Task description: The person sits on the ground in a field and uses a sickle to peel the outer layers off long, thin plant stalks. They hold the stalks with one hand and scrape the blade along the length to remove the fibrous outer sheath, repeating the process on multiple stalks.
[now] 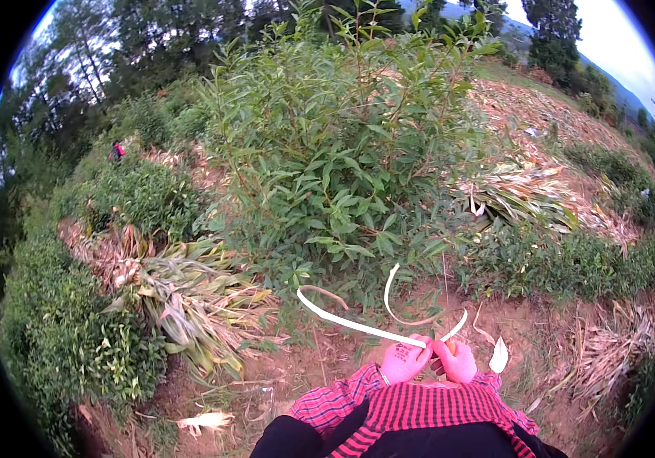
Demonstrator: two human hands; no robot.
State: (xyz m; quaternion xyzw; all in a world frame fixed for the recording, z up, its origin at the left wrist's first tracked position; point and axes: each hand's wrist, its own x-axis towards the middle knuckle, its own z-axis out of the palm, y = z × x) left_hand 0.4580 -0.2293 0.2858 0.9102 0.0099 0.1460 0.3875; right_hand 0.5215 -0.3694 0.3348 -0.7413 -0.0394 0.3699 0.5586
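My left hand (pixel 403 360), in a pink glove with dark print on its back, pinches a long pale strip (pixel 356 325) between thumb and fingers. The strip runs to the left and curls back at its far end. Close beside it, my right hand (pixel 458 363), also gloved in pink, is closed around a small orange thing (pixel 451 345), mostly hidden by the fingers. A shorter pale end (pixel 462 324) sticks out above this hand. Another curl of pale strip (pixel 388 292) rises ahead; where it joins is unclear. A thin upright line (pixel 445 280) stands above the right hand.
A tall leafy bush (pixel 344 172) stands ahead. Cut maize stalks (pixel 196 303) lie to the left, with another heap (pixel 522 192) at the right. Low shrubs (pixel 75 338) flank reddish soil. A maize husk (pixel 207 422) lies near my feet. A person (pixel 116 151) is far left.
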